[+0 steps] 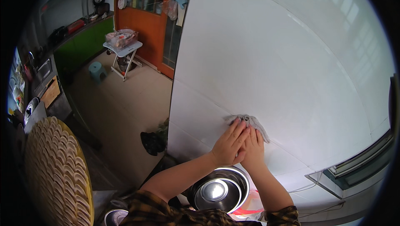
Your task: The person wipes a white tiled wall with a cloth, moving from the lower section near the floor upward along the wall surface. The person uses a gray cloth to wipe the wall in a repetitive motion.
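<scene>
A crumpled grey cloth (257,126) lies against the white tiled wall (250,54), just above a joint line between tiles. My left hand (229,141) presses on it from the left, fingers stretched upward over the cloth. Beside it and touching it, my right hand (253,149) holds the cloth from below and right. The fingertips of both hands meet near the cloth's middle, and part of the cloth is hidden under them. Below my wrists sit stacked stainless steel bowls (245,191), close to the foot of the wall.
At left stands a round woven tray (89,176) covered with rows of dumplings. A red-and-white plastic bag (250,208) lies by the bowls. A window frame (359,160) and a cable (307,189) are at right. Farther off are a blue stool (97,70) and a folding table (125,50).
</scene>
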Demonstrator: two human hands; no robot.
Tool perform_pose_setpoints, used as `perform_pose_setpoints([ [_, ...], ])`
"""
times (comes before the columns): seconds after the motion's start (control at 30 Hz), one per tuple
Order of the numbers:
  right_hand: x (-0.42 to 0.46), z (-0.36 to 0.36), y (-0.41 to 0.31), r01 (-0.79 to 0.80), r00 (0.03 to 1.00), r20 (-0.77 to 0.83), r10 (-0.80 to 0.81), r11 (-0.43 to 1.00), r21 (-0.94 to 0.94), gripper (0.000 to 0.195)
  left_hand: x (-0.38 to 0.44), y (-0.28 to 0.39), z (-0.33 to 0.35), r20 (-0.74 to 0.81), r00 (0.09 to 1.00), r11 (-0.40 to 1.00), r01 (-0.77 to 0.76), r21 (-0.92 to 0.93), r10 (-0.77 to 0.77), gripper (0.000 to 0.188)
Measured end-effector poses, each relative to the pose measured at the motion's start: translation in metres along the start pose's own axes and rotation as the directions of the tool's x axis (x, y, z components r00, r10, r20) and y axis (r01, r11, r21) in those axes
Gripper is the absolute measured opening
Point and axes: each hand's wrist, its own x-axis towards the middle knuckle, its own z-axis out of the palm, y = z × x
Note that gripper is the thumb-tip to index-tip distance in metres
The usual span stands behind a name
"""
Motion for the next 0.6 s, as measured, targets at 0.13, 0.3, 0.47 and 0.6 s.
perform_pose_setpoints([
  [0.13, -0.039, 0.004, 0.006, -0.110, 0.983, 0.154, 0.104, 0.993, 0.030, 0.029, 0.009, -0.002, -0.019, -0.026, 0.997, 0.984, 0.077, 0.161, -0.074, 0.067],
  [0.3, -0.039, 0.016, 0.001, -0.078, 0.990, 0.122, 0.073, 0.997, 0.031, 0.032, 0.034, -0.029, -0.049, -0.045, 0.994, 0.877, 0.108, 0.467, -0.098, 0.070],
  [0.47, -0.039, 0.017, -0.005, -0.098, 0.987, 0.132, 0.092, 0.994, 0.039, 0.036, 0.038, -0.028, -0.052, -0.022, 0.998, 0.844, 0.066, 0.532, -0.064, 0.072],
  [0.6, -0.036, 0.013, -0.008, -0.097, 0.990, 0.111, 0.092, 0.995, 0.040, 0.038, 0.039, -0.026, -0.051, -0.020, 0.997, 0.861, 0.075, 0.503, -0.075, 0.072],
])
